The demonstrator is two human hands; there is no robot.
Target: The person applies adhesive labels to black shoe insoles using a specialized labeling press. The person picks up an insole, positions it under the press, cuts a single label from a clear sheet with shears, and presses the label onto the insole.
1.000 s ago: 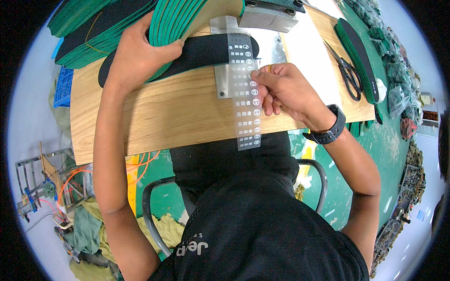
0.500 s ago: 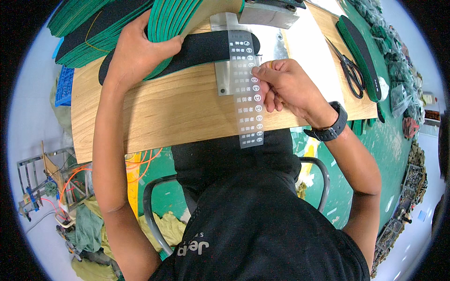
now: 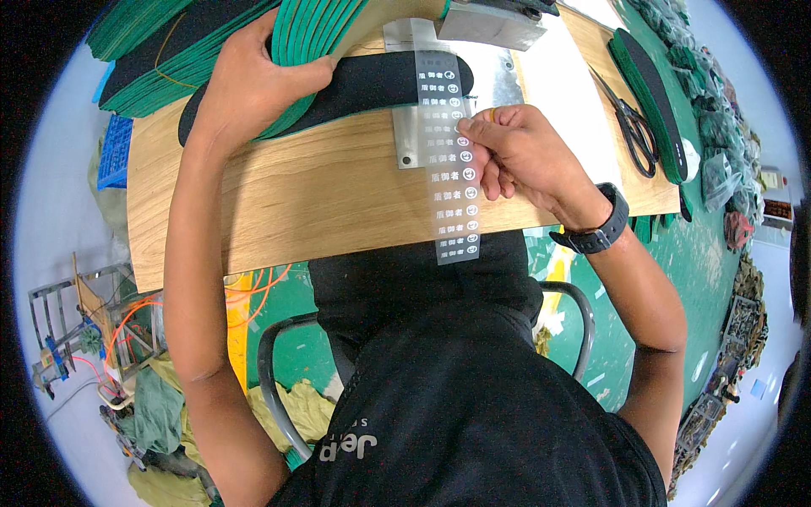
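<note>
My left hand [image 3: 258, 89] is closed round a bundle of green-edged insoles [image 3: 314, 38] at the upper left of the bench. Beneath that bundle, a single black insole [image 3: 376, 84] lies flat, its right end on a metal plate [image 3: 408, 139]. Between thumb and fingers, my right hand [image 3: 524, 156] pinches the right edge of a clear strip of labels [image 3: 452, 198] with white printed marks. The strip's upper part crosses the right end of the black insole, and its lower end hangs past the bench's front edge. Whether the strip touches the insole, I cannot tell.
A metal block of a machine [image 3: 490, 25] stands above the plate. Black scissors [image 3: 634, 127] and another stack of insoles [image 3: 649, 106] lie on the right of the wooden bench [image 3: 312, 194]. More insole stacks [image 3: 160, 63] fill the far left, near a blue crate [image 3: 114, 152].
</note>
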